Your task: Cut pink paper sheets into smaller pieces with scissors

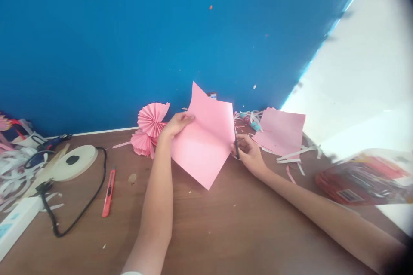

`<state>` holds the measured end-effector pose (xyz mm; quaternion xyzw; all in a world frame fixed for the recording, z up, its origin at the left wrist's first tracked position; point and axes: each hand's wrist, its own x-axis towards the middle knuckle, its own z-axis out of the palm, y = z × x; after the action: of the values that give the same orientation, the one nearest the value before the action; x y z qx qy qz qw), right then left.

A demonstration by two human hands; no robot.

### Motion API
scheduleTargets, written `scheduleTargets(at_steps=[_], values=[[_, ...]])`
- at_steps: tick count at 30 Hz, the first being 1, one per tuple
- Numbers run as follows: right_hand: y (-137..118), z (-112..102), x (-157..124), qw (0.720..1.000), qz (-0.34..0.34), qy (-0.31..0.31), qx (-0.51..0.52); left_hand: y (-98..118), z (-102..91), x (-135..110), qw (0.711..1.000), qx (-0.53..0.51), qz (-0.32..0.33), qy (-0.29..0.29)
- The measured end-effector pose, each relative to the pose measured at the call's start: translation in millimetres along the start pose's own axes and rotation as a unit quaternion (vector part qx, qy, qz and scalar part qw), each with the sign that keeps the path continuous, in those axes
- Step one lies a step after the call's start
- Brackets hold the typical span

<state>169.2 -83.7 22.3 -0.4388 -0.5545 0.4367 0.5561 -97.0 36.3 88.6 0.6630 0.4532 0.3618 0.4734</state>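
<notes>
Across the brown table [206, 232], head view, we see both bare hands at work near the blue wall [129, 30]. A pink sheet [201, 137] stands mid-view between them, tilted and slightly bowed, one corner pointing up and another down toward us; whether that lower corner touches the table, we cannot tell. Left hand [176, 124]: fingers drawn together on the sheet's left edge, thumb laid over the near face. Right hand [248, 149]: fingers curled around dark scissors [237, 149], which stand roughly upright at the sheet's right edge; we cannot tell how far the blades are parted or whether they bite the paper. Beyond the left forearm we note two pleated pink fans, the upper fan [151, 119] fuller, the lower fan [142, 142] partly behind the arm. Right of the right hand lie more pink sheets [282, 131], with white strips [293, 154] at their near edge. Far right: a clear plastic packet [364, 176] with red contents, blurred. To the left we log a red cutter [109, 193] lying lengthwise, a black cable [88, 210] looping beside a pale disc [77, 164] with a dark centre, a white power strip [21, 223], and a tangle of white paper ribbons [19, 161] at the edge of view.
</notes>
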Motion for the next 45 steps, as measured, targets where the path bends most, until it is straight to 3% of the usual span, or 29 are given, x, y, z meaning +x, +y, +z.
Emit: scheduleTargets(at_steps=[5, 8, 17, 20, 24, 29, 31, 35, 38, 41, 45], values=[[-3, -1, 0, 0.999, -0.005, 0.043, 0.007, -13, -16.0, -8, 0.994, 0.009, -0.095, -0.058], [-1, -3, 2, 0.998, 0.019, 0.060, 0.001, -17, -19.7, -11, 0.990, 0.018, -0.122, -0.061], [7, -4, 7, 0.992, -0.004, 0.110, 0.054, -10, -13.0, -17, 0.986, -0.114, -0.103, -0.067], [6, -4, 6, 0.993, -0.014, 0.100, 0.059, -12, -14.7, -16, 0.991, -0.120, -0.065, -0.014], [4, -8, 6, 0.997, -0.020, 0.054, 0.050, -18, -18.8, -13, 0.991, -0.111, -0.008, 0.077], [2, -14, 6, 0.988, 0.022, -0.154, -0.013, -16, -21.6, -8, 0.985, -0.062, 0.077, 0.138], [2, -16, 7, 0.977, 0.024, -0.203, -0.053, -14, -22.2, -6, 0.981, -0.051, 0.113, 0.152], [1, -21, 11, 0.968, 0.047, -0.237, -0.063, -13, -25.9, -3, 0.974, -0.052, 0.144, 0.166], [-3, -26, 14, 0.959, 0.078, -0.268, -0.053, -17, -32.0, -2, 0.965, -0.073, 0.144, 0.208], [-7, -28, 17, 0.959, 0.091, -0.264, -0.046, -23, -38.7, -3, 0.949, -0.101, 0.148, 0.260], [-7, -31, 19, 0.960, 0.094, -0.262, -0.015, -28, -42.8, -6, 0.949, -0.125, 0.131, 0.257]])
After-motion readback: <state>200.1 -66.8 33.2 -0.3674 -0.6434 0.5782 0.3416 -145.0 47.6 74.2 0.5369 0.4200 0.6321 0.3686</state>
